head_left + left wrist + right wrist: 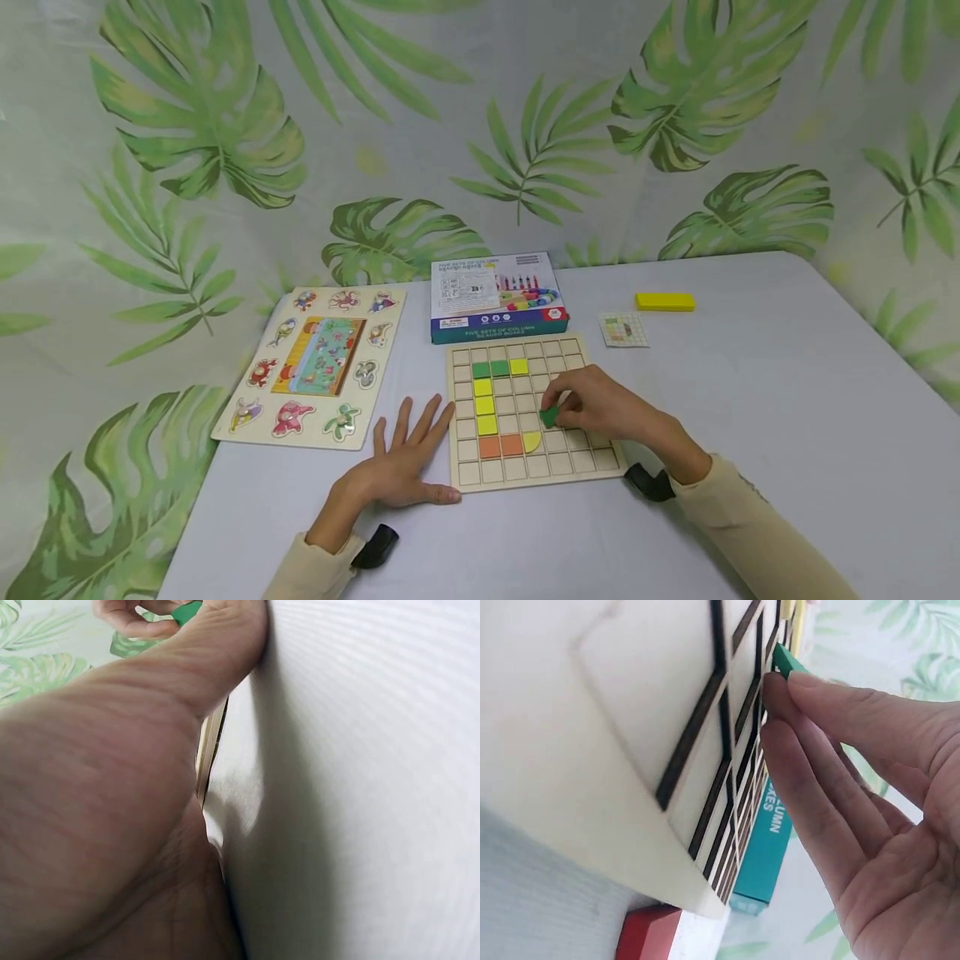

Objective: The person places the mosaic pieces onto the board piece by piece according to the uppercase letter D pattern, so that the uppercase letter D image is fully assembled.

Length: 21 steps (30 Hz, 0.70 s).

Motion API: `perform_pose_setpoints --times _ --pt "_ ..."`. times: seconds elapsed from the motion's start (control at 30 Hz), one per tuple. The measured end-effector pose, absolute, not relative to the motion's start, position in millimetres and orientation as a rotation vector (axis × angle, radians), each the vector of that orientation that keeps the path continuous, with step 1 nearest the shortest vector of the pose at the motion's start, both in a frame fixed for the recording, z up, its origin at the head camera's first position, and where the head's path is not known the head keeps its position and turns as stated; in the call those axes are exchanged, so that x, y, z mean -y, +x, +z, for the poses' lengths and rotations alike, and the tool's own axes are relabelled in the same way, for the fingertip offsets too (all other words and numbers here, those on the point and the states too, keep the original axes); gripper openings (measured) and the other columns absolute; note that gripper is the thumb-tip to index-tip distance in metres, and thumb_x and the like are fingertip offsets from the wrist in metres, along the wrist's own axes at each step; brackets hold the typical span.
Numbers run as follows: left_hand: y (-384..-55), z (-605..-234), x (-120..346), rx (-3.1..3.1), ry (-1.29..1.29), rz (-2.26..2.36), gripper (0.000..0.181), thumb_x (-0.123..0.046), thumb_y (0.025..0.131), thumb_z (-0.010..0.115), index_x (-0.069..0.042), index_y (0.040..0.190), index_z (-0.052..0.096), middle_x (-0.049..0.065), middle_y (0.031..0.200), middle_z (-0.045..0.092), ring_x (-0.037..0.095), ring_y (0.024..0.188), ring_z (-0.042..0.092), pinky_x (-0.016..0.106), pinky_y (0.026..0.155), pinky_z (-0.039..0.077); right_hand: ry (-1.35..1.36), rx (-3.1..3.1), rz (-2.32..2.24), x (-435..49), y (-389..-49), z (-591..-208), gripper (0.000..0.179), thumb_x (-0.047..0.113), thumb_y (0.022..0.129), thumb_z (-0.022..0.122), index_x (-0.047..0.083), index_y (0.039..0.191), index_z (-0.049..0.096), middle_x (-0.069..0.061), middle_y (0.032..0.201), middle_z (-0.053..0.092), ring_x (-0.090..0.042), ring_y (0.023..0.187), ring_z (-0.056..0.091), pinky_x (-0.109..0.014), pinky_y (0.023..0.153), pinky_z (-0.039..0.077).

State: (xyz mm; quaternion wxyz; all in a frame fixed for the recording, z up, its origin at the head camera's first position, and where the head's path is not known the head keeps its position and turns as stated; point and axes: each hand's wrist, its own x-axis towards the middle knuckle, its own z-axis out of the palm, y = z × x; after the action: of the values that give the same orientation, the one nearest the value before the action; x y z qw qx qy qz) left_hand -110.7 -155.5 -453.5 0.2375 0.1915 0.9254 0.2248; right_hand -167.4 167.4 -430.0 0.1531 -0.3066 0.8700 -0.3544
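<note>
A wooden grid board [468, 477] lies flat on the table. Green square tiles [499, 368], yellow square tiles [485, 405], two orange square tiles [500, 447] and a yellow rounded tile [532, 442] sit in its cells. Over the board's right half, my right hand [600, 404] pinches a green tile [550, 416] between thumb and fingers. The right wrist view shows this green tile [786, 661] tilted at the fingertips, close to the grid. My left hand [405, 467] lies spread on the table along the board's left edge, its thumb near the lower-left corner.
A boxed toy set [495, 327] stands behind the board. To the left lies a sea-animal knob puzzle [300, 425]. A small pattern card [611, 331] and a yellow block [665, 302] are at the back right. In the right wrist view a red block [649, 934] shows beyond the board.
</note>
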Motion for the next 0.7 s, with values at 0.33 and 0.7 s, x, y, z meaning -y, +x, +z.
perform_pose_setpoints --times 0.33,0.7 --pt "-110.6 -455.2 156.2 -2.524 0.537 0.628 0.118 -0.059 0.078 0.078 -0.022 0.163 0.004 0.003 0.17 -0.013 0.04 0.149 -0.03 0.071 0.11 -0.019 -0.98 -2.682 -0.813 -165.2 -164.8 -436.0 0.014 0.009 0.083 0.081 0.01 0.096 0.077 0.004 0.085 0.067 -0.006 0.074 0.052 -0.022 0.069 0.048" --pt "-109.5 -452.4 155.8 -2.525 0.53 0.631 0.119 -0.059 0.078 0.078 -0.022 0.163 0.004 0.004 0.17 -0.012 0.041 0.149 -0.029 0.071 0.11 -0.018 -1.029 -2.701 -0.796 -162.6 -164.4 -437.5 0.017 0.005 0.083 0.08 0.009 0.1 0.079 0.001 0.094 0.073 -0.011 0.086 0.061 -0.029 0.079 0.051"
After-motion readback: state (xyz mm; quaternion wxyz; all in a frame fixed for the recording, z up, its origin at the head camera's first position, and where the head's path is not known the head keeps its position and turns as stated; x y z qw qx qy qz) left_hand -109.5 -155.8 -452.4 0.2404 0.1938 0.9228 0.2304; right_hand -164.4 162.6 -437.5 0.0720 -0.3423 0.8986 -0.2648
